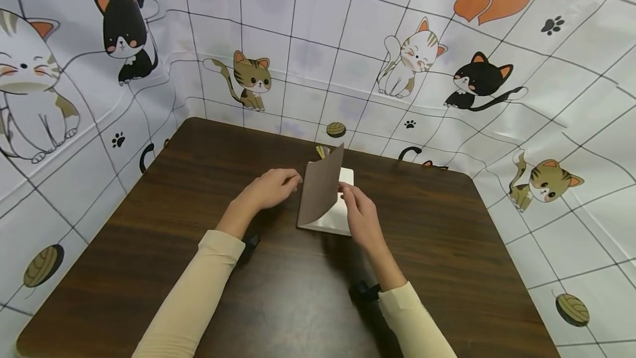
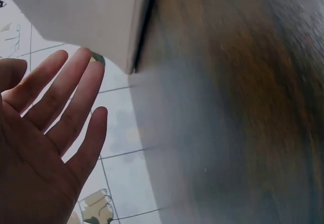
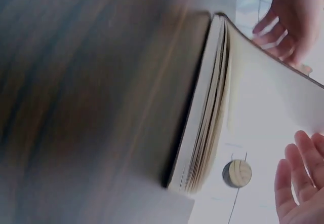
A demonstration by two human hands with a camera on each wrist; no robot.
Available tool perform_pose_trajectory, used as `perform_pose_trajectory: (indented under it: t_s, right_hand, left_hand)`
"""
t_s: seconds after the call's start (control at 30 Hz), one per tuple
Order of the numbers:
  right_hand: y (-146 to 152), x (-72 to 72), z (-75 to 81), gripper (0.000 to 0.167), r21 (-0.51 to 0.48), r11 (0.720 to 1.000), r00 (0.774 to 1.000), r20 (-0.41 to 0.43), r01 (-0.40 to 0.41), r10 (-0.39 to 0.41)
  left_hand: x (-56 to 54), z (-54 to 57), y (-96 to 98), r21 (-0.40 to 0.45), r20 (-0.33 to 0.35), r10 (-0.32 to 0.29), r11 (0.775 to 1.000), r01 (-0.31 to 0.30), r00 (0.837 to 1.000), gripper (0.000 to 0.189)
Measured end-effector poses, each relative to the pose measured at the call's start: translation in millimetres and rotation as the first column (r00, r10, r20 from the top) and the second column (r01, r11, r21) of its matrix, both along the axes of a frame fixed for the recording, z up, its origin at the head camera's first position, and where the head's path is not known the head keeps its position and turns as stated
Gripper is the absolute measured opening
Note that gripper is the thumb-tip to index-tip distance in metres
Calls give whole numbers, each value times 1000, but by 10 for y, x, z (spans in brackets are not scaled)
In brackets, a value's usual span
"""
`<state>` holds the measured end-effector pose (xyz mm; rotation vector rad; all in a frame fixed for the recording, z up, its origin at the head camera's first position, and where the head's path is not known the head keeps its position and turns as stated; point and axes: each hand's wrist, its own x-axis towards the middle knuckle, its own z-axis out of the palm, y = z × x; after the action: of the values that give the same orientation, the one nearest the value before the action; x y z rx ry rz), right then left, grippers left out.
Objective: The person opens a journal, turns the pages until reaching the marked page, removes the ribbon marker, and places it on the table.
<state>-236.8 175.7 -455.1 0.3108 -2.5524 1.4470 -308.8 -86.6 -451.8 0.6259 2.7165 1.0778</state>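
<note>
At the left, we see a cream sleeve (image 1: 191,294) and the left hand (image 1: 270,188), its fingers loosely extended and holding nothing, just beside the notebook's spine side. Next, between the hands, we find the notebook (image 1: 320,195) lying on the dark wooden surface (image 1: 422,209), its brown cover (image 1: 323,181) raised and curving above white pages (image 1: 338,217). Coloured strips (image 1: 323,151) show at its far end. Farther right, we see the right hand (image 1: 364,217), fingers nearly straight at the cover's free edge; we cannot tell whether they touch it. The hands are apart.
</note>
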Motion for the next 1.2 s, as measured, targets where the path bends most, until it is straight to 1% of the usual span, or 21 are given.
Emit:
perform_pose_trajectory:
  t_s: [0.1, 0.23, 0.37, 0.43, 0.5, 0.6, 0.67, 0.73, 0.83, 0.93, 1.03, 1.13, 1.2]
  right_hand:
    - [-119, 33, -2, 51, 52, 998, 998, -37, -41, 43]
    - [-262, 72, -33, 50, 144, 983, 989, -71, -115, 126]
    - [-378, 112, -67, 49, 268, 948, 974, -102, -170, 203]
    - [-425, 121, -79, 48, 320, 931, 968, -114, -175, 222]
    - [-461, 123, -84, 48, 358, 916, 964, -116, -182, 237]
    - [-491, 125, -90, 49, 401, 896, 964, -99, -190, 248]
    - [-501, 128, -91, 51, 417, 887, 964, -80, -200, 255]
    - [-510, 131, -96, 53, 429, 878, 963, -59, -213, 262]
    - [-520, 139, -90, 54, 441, 867, 961, -32, -232, 274]
    - [-498, 135, -72, 53, 461, 854, 960, -13, -242, 279]
    - [-442, 107, -41, 51, 493, 836, 963, 9, -240, 271]
    - [-363, 60, -18, 51, 545, 801, 964, 59, -249, 259]
    - [-307, 33, -16, 52, 594, 762, 964, 103, -258, 246]
  left_hand:
    - [-31, -25, -10, 106, 46, -18, 994, 13, 999, 48]
    - [-56, -48, -34, 248, 128, -35, 969, 2, 991, 65]
    - [-53, -47, -89, 311, 167, -37, 950, -17, 985, 70]
    - [-48, -37, -126, 335, 189, -56, 942, -10, 980, 71]
    - [-45, -29, -162, 357, 216, -88, 934, 5, 972, 71]
    - [-36, -14, -204, 346, 250, -115, 938, 22, 961, 69]
    - [-36, -14, -224, 326, 247, -131, 944, 45, 960, 65]
    - [-30, -15, -253, 300, 229, -131, 952, 58, 965, 60]
    - [-32, -29, -302, 300, 198, -133, 951, 69, 971, 49]
    - [-41, -45, -348, 289, 161, -113, 955, 63, 981, 43]
    - [-49, -32, -391, 273, 141, -99, 960, 57, 985, 41]
    - [-49, 4, -437, 260, 133, -92, 964, 55, 987, 40]
    - [-48, 28, -470, 256, 136, -88, 965, 50, 987, 40]
